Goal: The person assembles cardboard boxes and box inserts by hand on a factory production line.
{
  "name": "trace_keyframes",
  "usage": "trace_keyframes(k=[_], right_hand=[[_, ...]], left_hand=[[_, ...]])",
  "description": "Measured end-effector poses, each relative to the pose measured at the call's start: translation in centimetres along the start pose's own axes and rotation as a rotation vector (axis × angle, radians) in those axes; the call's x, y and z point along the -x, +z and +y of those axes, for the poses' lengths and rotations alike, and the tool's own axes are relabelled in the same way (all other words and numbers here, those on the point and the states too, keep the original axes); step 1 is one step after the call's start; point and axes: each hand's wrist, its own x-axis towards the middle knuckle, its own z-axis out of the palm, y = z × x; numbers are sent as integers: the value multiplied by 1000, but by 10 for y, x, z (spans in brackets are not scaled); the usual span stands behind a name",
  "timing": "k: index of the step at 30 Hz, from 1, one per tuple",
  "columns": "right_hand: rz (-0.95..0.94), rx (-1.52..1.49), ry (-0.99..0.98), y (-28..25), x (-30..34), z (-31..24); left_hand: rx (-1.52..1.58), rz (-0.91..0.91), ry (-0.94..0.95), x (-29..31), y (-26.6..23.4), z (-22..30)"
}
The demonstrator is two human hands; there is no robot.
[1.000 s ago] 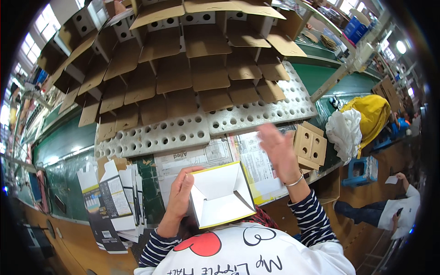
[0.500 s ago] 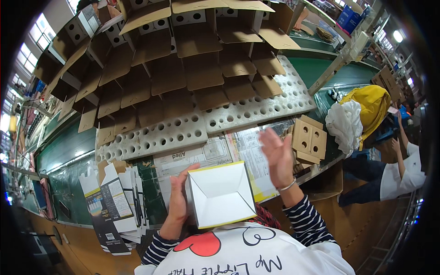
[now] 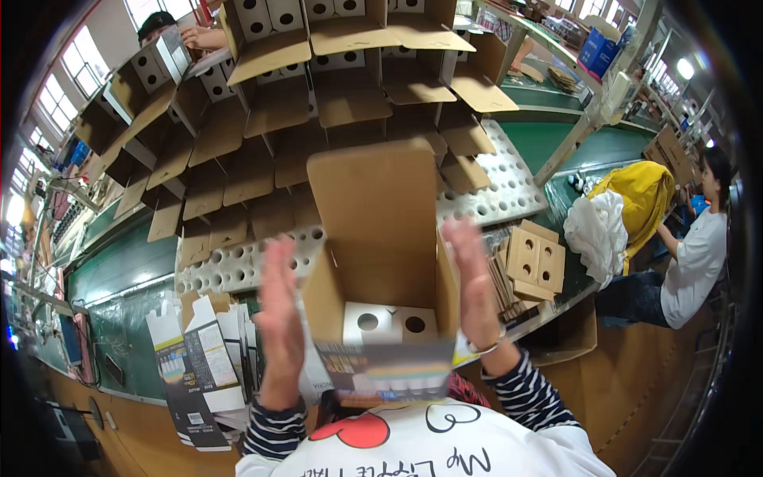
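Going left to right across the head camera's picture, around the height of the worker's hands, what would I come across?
Flattened cartons → left hand → open box → right hand → brown cardboard piece with holes → white plastic bag.

Bright multi-paned windows [image 3: 86, 65] stand far beyond the fingers [image 3: 467, 248], leftward; a glossy green tabletop [image 3: 127, 338] lies left of the fingers; a smooth brown floor [image 3: 608, 381] lies below, rightward; a white lamp [image 3: 685, 69] shines far right.
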Motion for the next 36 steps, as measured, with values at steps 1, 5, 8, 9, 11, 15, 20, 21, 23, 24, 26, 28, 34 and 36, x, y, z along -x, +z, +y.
trace_keyframes(k=[1,5,8,9,11,15,20,21,23,24,26,28,34,36], right_hand=[[-22,-28,156,5,14,28],[-105,-48,290,21,55,60],[-106,-174,288,18,53,59],[-125,-185,142,20,42,53],[-166,-135,-39,22,16,38],[-173,-134,96,14,7,35],[-132,238,171,17,33,46],[-148,301,145,16,34,45],[-154,400,91,20,30,39],[-159,395,92,20,28,37],[-209,458,132,21,22,35],[-238,474,126,20,18,31],[-294,528,73,19,18,33],[-310,537,81,17,17,33]], left_hand=[[116,-175,-186,15,-19,-35],[367,45,-568,75,-19,-71],[241,-87,-374,66,-18,-59],[-59,-170,-260,49,-15,-40],[-8,-146,-201,35,-17,-39],[-84,-190,-185,32,-34,-54],[-835,31,41,52,-16,-37],[-808,23,191,51,-11,-28],[-884,-171,88,51,1,-19],[-944,-373,-12,50,9,-19],[-1126,-476,40,53,16,-46],[-1378,-682,-178,58,17,-74],[-1308,-758,-334,56,14,-113],[-1312,-773,-331,52,16,-114]])
